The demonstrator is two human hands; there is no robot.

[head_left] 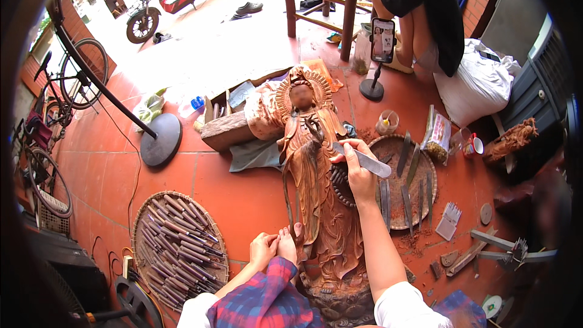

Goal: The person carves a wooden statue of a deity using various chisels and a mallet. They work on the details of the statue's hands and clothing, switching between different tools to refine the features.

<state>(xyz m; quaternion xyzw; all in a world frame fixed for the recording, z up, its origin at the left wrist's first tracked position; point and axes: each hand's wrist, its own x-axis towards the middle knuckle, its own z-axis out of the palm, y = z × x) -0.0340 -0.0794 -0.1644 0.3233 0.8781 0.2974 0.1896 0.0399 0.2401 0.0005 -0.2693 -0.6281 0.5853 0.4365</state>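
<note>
Red tiles (231,197) spread beneath the central carved statue (308,188); I judge it heavy, its halo (325,89) fragile, best gripped low. Right hand (359,177) clasps a stiff-looking flat blade (376,167); whether the left hand (263,251), near the foot (287,248), grips, I can't tell.

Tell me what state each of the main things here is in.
Right fingers: closed around the flat metal tool
Left fingers: beside a bare foot, grip unclear
Carved statue: tilted back, face up
Left basket: heaped with handled tools
Right basket: holding several blades
Phone: upright on its stand, screen lit
Scooter: standing upright
</note>
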